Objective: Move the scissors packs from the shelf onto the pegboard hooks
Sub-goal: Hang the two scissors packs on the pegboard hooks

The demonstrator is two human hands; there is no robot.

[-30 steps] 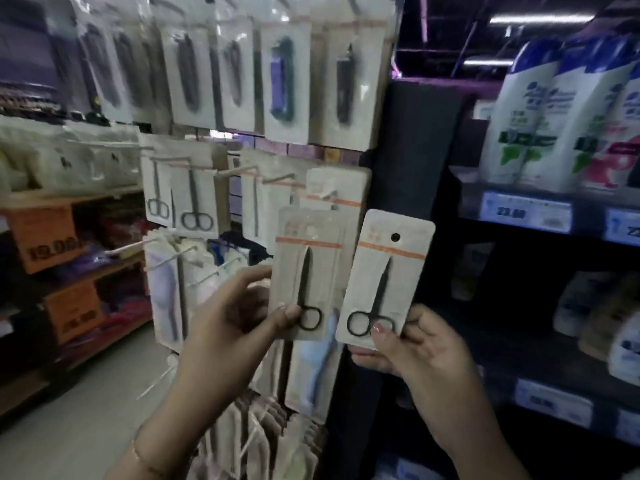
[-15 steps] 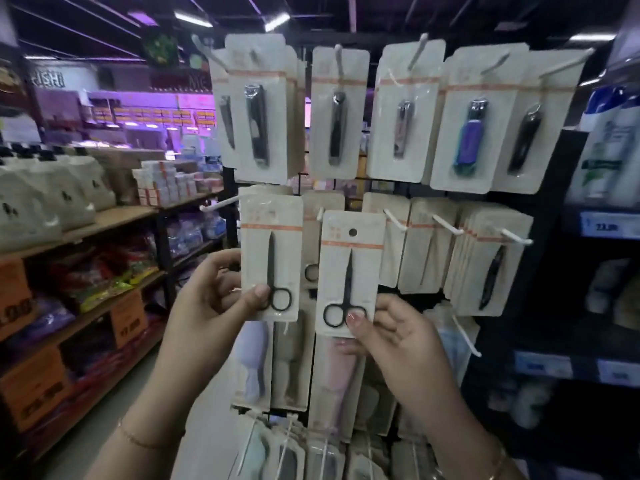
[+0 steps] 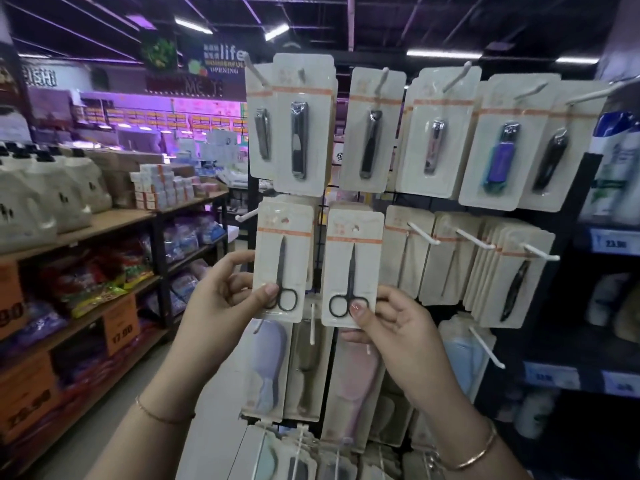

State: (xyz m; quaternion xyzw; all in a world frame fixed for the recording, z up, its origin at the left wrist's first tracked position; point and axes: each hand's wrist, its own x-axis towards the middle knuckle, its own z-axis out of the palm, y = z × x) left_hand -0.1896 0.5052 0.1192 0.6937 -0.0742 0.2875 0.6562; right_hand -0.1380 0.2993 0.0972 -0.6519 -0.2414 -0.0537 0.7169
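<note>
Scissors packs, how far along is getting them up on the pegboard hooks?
Done: cannot tell; no scissors pack is plainly seen hanging yet. In hand: the left hand pinches one scissors pack and the right hand another scissors pack, both raised in front of the pegboard's middle row. Left: slip each pack's hang hole over a hook; neither looks threaded yet.
</note>
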